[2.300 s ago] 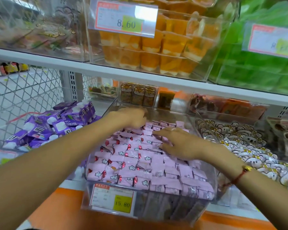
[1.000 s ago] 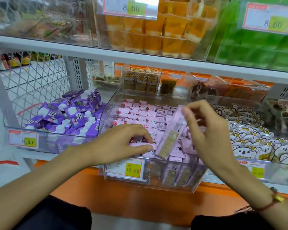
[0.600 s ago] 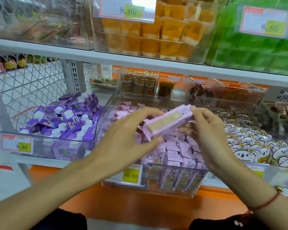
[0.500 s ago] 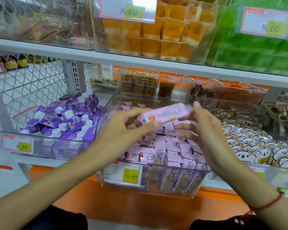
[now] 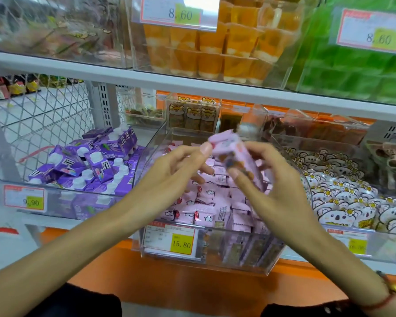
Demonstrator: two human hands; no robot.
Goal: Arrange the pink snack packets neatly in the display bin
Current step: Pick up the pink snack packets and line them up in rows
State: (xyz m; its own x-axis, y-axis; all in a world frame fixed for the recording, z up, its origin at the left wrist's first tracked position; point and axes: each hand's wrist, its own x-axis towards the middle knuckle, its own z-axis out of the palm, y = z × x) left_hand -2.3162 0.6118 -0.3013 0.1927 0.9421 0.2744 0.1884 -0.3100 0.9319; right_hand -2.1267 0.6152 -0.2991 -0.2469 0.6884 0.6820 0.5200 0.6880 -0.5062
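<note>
While held above bin [image 5: 206, 259] | packet [image 5: 236, 156] pinched by left hand [image 5: 169, 179] and right hand [image 5: 277, 191], fingertips only | risk: slip, landing crooked on stacked packets [image 5: 206, 202].

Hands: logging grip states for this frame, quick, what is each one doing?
Left hand: pinches the upper end of the pink packet.
Right hand: grips the same packet lower down, above the display bin.

bin [image 5: 215, 263] top open, shelf [image 5: 146, 80] overhead, pkts [image 5: 206, 202] inside
</note>
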